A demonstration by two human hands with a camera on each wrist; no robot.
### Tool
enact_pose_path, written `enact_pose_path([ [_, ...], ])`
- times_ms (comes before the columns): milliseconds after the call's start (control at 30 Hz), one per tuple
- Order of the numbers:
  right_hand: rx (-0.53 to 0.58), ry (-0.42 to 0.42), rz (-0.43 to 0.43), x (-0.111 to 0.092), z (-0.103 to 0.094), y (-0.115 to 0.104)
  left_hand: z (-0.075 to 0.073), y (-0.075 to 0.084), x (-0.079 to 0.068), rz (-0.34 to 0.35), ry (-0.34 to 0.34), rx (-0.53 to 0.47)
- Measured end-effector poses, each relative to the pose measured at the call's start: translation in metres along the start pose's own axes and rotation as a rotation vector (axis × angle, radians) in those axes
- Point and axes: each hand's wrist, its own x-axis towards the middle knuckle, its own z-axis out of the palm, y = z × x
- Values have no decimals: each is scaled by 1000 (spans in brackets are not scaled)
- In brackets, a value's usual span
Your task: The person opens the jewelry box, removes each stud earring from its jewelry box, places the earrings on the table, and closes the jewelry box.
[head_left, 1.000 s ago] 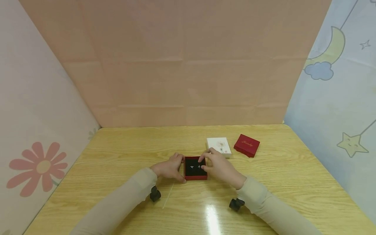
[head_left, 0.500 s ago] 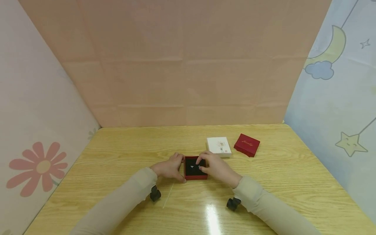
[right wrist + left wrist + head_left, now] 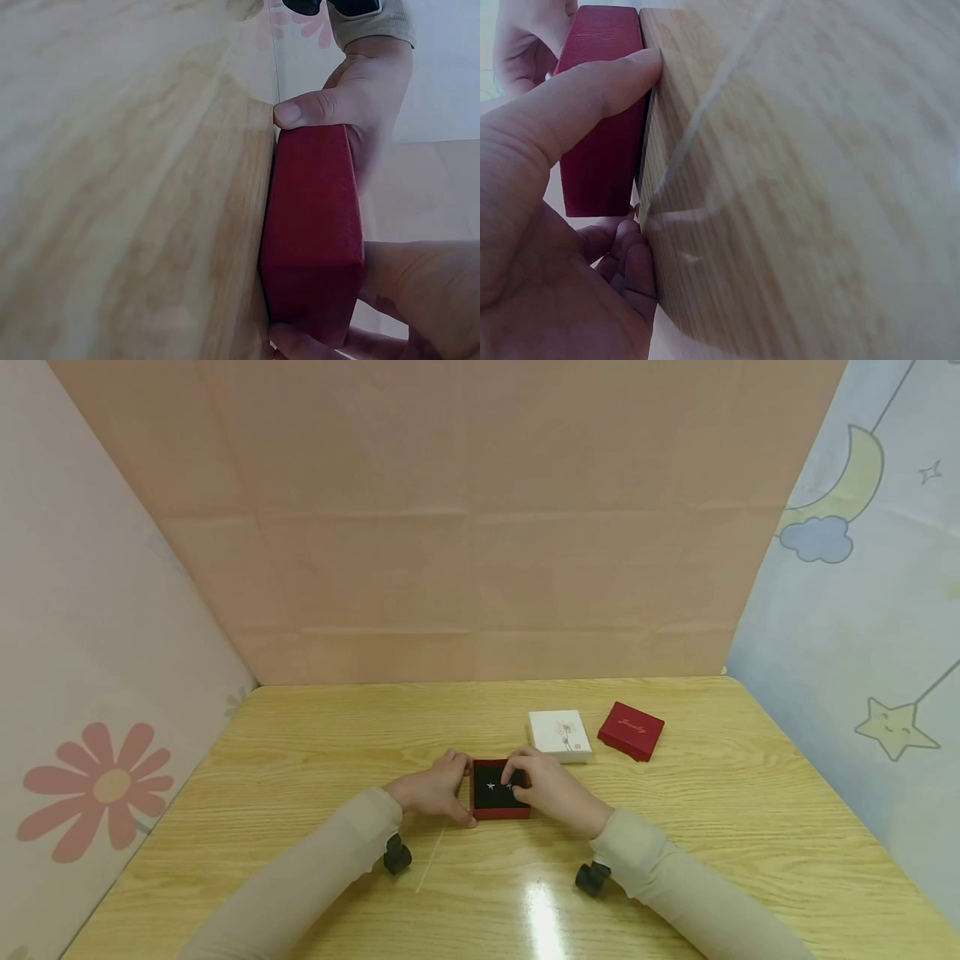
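A small red jewelry box (image 3: 501, 814) stands lidless on the table, with a black padded insert (image 3: 489, 802) inside. Two silver star-shaped earrings sit in the pad, the left earring (image 3: 491, 786) in plain sight. My left hand (image 3: 435, 789) grips the box's left side, thumb at the near corner and fingers toward the far one. Over the right half of the box, my right hand (image 3: 551, 785) pinches the right earring (image 3: 508, 786) between thumb and index finger. From the right wrist, the box's red outer wall (image 3: 315, 210) hides the earrings and those fingertips.
Behind the right hand lies a white box (image 3: 558, 731) with a flower print. A red lid (image 3: 632, 731) with gold lettering rests to its right. A thin clear strip (image 3: 430, 860) lies on the table (image 3: 330, 735) near the left wrist.
My right hand has moved slightly left and down into the box, its thumb and index finger closing around the right earring. The left hand and the box have stayed put.
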Motion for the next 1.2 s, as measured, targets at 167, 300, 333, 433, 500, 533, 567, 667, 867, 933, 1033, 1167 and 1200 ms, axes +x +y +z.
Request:
enact_pose_path([
  [167,-12,-20,2,2,-3,-2,0,0,-1,1,1,-10],
  [300,-37,-37,-4,3,-5,-4,0,0,-1,5,3,-9],
  [333,-45,-40,-7,4,-6,-4,0,0,-1,5,4,-7],
  [433,-61,-53,-7,5,-8,-6,-1,0,-1,7,3,-6],
  [500,-75,-58,-17,7,-9,-7,-1,0,-1,10,3,-8],
  [533,-82,-61,-20,8,-9,-7,0,0,-1,12,3,-8],
  [567,-88,-65,-22,9,-9,-7,0,-1,-1,14,3,-9],
  [667,-105,-81,-11,12,-10,-8,0,-1,0,17,3,-8],
  [867,-114,-114,44,16,-11,-10,0,-2,0,15,1,-6],
  [933,-117,-120,55,17,-12,-11,0,-2,0,14,1,-5],
  [1033,-120,-125,64,18,-12,-11,0,-2,0,13,1,0],
  [1167,-130,-120,53,18,-11,-11,0,-3,0,11,-1,5],
  [1200,-130,-118,51,17,-11,-10,0,-3,0,12,-2,7],
])
